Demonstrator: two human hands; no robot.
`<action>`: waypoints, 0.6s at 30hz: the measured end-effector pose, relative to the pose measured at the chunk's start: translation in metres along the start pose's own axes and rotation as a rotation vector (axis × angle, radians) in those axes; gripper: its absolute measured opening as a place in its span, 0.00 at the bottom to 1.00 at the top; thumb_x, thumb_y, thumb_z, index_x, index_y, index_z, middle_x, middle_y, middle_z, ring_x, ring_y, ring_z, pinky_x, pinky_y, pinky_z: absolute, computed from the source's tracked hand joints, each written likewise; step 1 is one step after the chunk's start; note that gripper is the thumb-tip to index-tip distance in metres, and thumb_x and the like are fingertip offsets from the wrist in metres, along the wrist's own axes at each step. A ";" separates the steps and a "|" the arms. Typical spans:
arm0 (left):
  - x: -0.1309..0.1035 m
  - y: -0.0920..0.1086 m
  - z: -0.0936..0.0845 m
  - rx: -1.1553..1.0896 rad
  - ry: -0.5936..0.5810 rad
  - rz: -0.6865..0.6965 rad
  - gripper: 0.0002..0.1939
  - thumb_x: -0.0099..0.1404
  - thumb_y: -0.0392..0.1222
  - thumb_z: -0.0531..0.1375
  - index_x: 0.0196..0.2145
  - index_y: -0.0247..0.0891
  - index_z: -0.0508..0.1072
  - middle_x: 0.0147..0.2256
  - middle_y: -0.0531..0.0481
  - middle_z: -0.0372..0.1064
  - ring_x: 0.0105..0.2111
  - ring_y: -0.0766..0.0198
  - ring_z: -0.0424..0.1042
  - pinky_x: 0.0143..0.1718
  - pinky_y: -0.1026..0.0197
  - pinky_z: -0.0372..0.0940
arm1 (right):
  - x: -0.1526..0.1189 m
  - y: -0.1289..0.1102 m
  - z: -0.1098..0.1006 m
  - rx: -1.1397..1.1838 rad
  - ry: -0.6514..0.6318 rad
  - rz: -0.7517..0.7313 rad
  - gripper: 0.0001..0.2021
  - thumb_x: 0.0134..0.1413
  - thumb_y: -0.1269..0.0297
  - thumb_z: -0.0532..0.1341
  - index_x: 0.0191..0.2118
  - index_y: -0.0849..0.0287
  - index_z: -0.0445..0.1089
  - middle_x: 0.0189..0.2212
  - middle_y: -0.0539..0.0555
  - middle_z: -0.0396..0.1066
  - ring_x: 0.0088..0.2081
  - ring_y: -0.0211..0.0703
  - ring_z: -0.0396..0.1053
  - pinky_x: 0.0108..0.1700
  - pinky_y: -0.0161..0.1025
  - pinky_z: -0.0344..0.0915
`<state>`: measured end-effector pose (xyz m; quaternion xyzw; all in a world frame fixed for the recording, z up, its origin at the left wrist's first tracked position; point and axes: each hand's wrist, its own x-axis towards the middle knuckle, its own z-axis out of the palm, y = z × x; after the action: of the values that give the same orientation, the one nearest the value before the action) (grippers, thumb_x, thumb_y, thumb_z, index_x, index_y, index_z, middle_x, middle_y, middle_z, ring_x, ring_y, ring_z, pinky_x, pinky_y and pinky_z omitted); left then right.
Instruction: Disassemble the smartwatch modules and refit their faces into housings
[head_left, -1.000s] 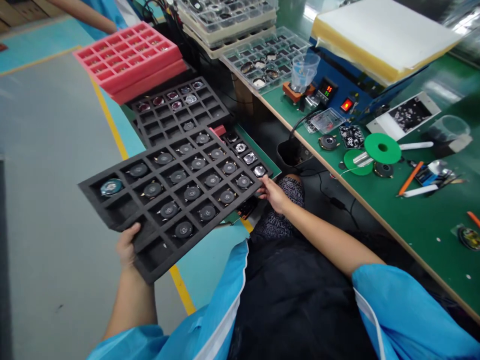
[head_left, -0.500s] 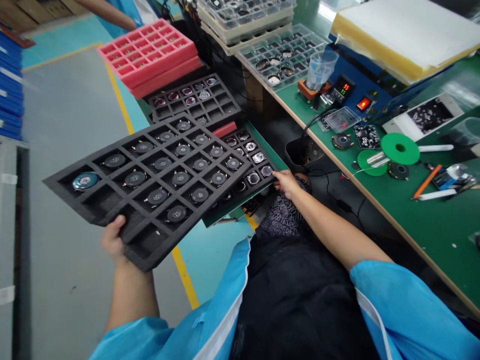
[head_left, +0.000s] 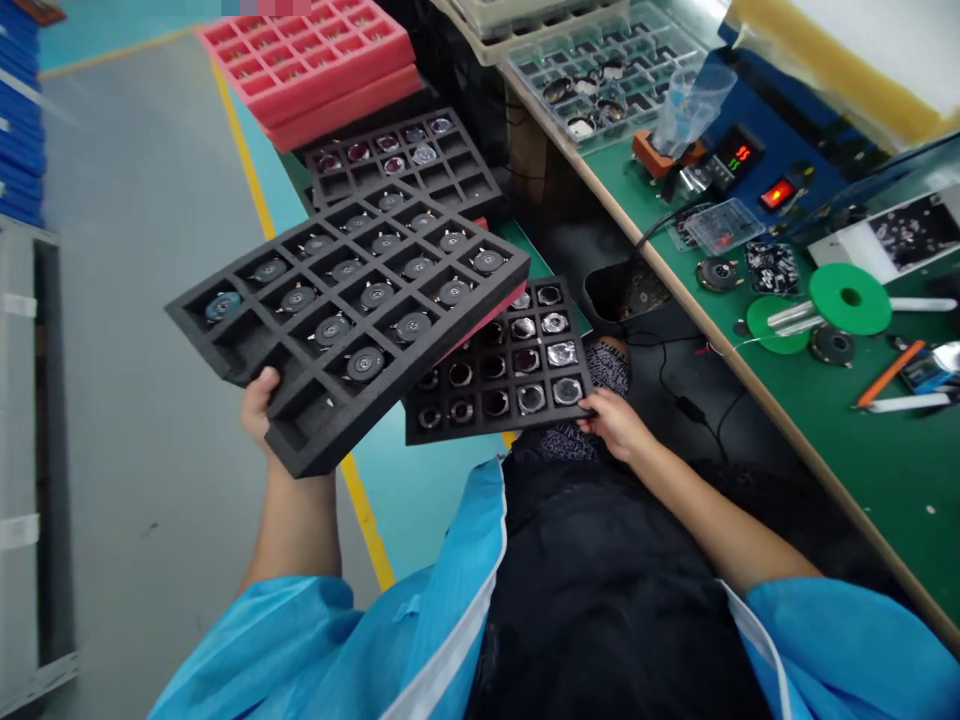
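Observation:
My left hand (head_left: 262,410) grips the near left edge of a black foam tray (head_left: 306,455), thumb on top. Round watch bodies (head_left: 365,364) lie in most of its compartments, and one at the left corner (head_left: 223,307) has a bluish face. My right hand (head_left: 611,420) pinches the near right corner of a second black foam tray (head_left: 517,424), which holds shiny round watch parts (head_left: 531,398). The left tray overlaps the second one from above and hides its far left part. Both trays are tilted in the air above the floor.
Behind the trays lies another black foam tray (head_left: 495,195) with watch parts, beside stacked pink foam trays (head_left: 341,75). To the right, a green workbench (head_left: 795,440) carries a clear plastic tray (head_left: 544,75), a blue machine (head_left: 817,120) and a green wire spool (head_left: 874,300).
My right hand has drawn the second tray toward me, off the green surface. The left tray has moved right in view, and the camera view has shifted.

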<state>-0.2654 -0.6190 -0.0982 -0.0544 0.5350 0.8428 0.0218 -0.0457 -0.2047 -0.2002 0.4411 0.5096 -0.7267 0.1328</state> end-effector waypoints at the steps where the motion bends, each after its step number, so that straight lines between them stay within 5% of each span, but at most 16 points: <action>1: 0.000 -0.003 0.000 0.025 -0.029 -0.034 0.26 0.68 0.54 0.72 0.61 0.45 0.88 0.61 0.48 0.92 0.74 0.37 0.82 0.75 0.36 0.81 | -0.010 0.007 -0.016 -0.001 0.010 0.013 0.21 0.83 0.51 0.73 0.67 0.59 0.79 0.62 0.60 0.81 0.56 0.50 0.83 0.59 0.51 0.87; 5: 0.003 -0.018 0.005 -0.022 -0.061 -0.078 0.28 0.71 0.53 0.70 0.64 0.43 0.86 0.63 0.45 0.91 0.73 0.36 0.83 0.74 0.33 0.81 | -0.037 0.021 -0.079 0.016 0.091 0.038 0.20 0.83 0.50 0.72 0.66 0.58 0.80 0.61 0.60 0.81 0.55 0.49 0.83 0.57 0.50 0.87; 8: 0.007 -0.031 0.009 -0.140 -0.042 -0.040 0.30 0.73 0.51 0.65 0.68 0.37 0.82 0.64 0.41 0.90 0.68 0.43 0.86 0.70 0.43 0.83 | -0.042 0.027 -0.107 0.035 0.133 0.048 0.20 0.83 0.50 0.72 0.65 0.59 0.80 0.59 0.59 0.82 0.53 0.48 0.83 0.55 0.48 0.87; 18: 0.010 -0.073 -0.019 -0.103 0.042 -0.128 0.30 0.72 0.53 0.69 0.66 0.37 0.81 0.58 0.41 0.92 0.60 0.47 0.90 0.70 0.50 0.81 | -0.035 0.022 -0.115 0.112 0.087 0.036 0.18 0.83 0.52 0.72 0.63 0.60 0.80 0.57 0.58 0.82 0.50 0.45 0.83 0.52 0.45 0.86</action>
<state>-0.2667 -0.6050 -0.1731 -0.1071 0.4867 0.8647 0.0618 0.0471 -0.1247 -0.1979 0.4880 0.4656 -0.7317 0.0985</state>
